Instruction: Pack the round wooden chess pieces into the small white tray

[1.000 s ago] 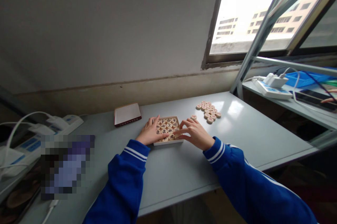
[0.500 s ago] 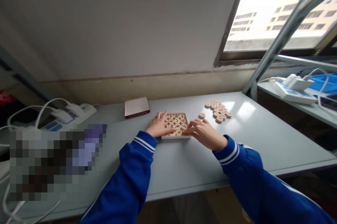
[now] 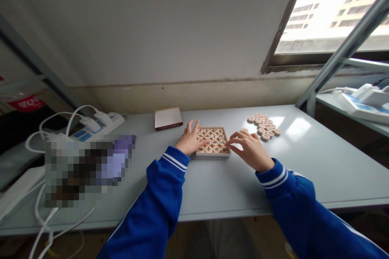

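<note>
**Tray of wooden discs, a hand at each side**

The tray (image 3: pixel 213 153) sits mid-table (image 3: pixel 219 186), filled with discs (image 3: pixel 212 140) (black characters on top). The left hand (image 3: pixel 190 140) lies flat and unclenched on its left edge; the right hand (image 3: pixel 251 149) touches the right edge with loose fingertips, gripping nothing.

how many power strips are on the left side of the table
1 clearly: a white power strip with plugs in it, at the table's far left. More may be hidden behind the blurred patch.
</note>
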`<state>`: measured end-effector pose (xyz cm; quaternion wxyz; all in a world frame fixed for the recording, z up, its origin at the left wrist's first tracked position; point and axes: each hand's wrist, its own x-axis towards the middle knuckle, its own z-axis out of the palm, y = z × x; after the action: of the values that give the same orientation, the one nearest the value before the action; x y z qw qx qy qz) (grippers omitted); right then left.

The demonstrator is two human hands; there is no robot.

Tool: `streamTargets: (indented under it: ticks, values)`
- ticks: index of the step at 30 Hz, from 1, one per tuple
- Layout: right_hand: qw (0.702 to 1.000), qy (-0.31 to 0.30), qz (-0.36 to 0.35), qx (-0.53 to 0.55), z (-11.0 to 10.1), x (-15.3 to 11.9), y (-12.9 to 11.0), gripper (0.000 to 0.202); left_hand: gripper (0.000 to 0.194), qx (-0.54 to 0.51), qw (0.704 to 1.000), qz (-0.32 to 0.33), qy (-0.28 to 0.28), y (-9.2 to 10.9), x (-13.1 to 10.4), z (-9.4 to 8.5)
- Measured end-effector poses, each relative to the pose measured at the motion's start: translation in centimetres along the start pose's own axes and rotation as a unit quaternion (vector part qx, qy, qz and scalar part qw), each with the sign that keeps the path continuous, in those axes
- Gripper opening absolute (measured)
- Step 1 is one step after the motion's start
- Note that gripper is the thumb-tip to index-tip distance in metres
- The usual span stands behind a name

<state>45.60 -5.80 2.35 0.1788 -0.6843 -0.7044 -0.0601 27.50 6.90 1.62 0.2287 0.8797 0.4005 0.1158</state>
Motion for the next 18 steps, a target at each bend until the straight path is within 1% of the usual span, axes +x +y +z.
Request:
streamTargets:
  ticks: [1, 2, 3, 4, 5, 6, 7, 9, 11, 12, 14, 18]
  values:
    - [1.000, 0.023, 0.004, 0.004, 0.2, -0.3, 0.3, 0.020, 0.078, 0.008, 0.999, 0.004, 0.049, -0.1, -1.1, -0.8]
    - [0.999, 0.046, 0.005, 0.008, 0.5, -0.7, 0.6, 0.021, 0.070, 0.020, 0.993, 0.010, 0.113, -0.4, -2.6, -1.7]
    - [0.998, 0.066, 0.003, 0.009, 0.8, -1.1, 1.0, 0.023, 0.063, 0.037, 0.983, 0.019, 0.177, -0.9, -4.3, -2.7]
    - [0.997, 0.083, -0.002, 0.008, 1.0, -1.5, 1.3, 0.024, 0.057, 0.057, 0.971, 0.027, 0.229, -1.8, -6.3, -3.7]
    - [0.995, 0.097, -0.006, 0.004, 1.2, -1.9, 1.6, 0.025, 0.051, 0.083, 0.962, 0.034, 0.258, -2.9, -8.4, -4.8]
    - [0.994, 0.109, -0.008, -0.002, 1.4, -2.2, 1.9, 0.025, 0.044, 0.114, 0.954, 0.034, 0.274, -4.3, -10.6, -5.7]
    - [0.993, 0.120, -0.011, -0.008, 1.5, -2.5, 2.2, 0.025, 0.039, 0.141, 0.949, 0.025, 0.281, -5.8, -12.8, -6.6]
    - [0.991, 0.133, -0.017, -0.017, 1.6, -2.7, 2.5, 0.025, 0.035, 0.178, 0.943, -0.012, 0.282, -8.9, -16.6, -8.1]
    - [0.990, 0.138, -0.024, -0.025, 1.5, -2.6, 2.5, 0.025, 0.034, 0.195, 0.940, -0.035, 0.277, -11.4, -19.2, -9.0]
    - [0.990, 0.138, -0.028, -0.028, 1.5, -2.6, 2.4, 0.025, 0.034, 0.191, 0.943, -0.041, 0.271, -12.3, -20.0, -9.3]
    - [0.989, 0.137, -0.035, -0.034, 1.6, -2.5, 2.3, 0.025, 0.035, 0.177, 0.949, -0.053, 0.255, -13.6, -20.7, -9.7]
    - [0.989, 0.135, -0.043, -0.038, 1.7, -2.5, 2.4, 0.026, 0.037, 0.160, 0.960, -0.070, 0.221, -14.9, -20.4, -9.8]
